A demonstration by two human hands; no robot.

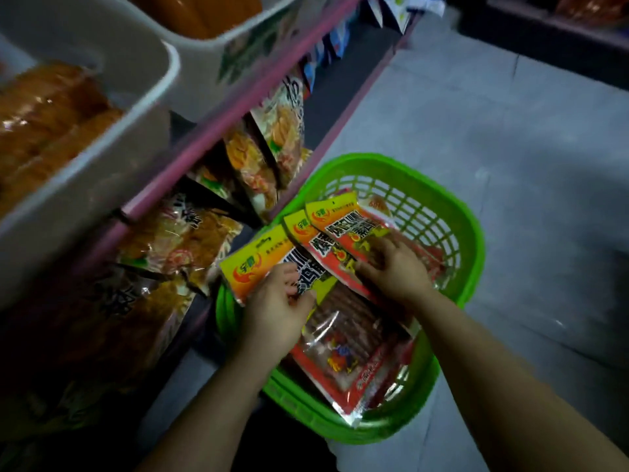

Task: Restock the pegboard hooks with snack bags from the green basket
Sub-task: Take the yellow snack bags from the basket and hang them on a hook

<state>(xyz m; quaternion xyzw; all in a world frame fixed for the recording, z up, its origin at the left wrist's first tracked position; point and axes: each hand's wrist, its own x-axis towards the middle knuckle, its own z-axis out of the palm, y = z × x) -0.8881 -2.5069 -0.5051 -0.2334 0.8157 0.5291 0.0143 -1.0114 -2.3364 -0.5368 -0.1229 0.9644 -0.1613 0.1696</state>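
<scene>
Dim light. Grey tiled floor point(493, 137). Pink-edged shelving point(218, 131) is seen at left, with white bins point(112, 107) above; a dark shelf unit point(544, 25) at far right.

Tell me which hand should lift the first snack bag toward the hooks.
Left, probably. The left hand already grips the yellow-topped bag nearest the hanging packets; the right hand rests on bags deeper in the green basket.

I get one wide-angle view, from the person's head, looking forward and steeply down. It sits close over the green basket point(473, 240) on the floor point(527, 131), with the shelf point(218, 131) running along my left edge.
</scene>
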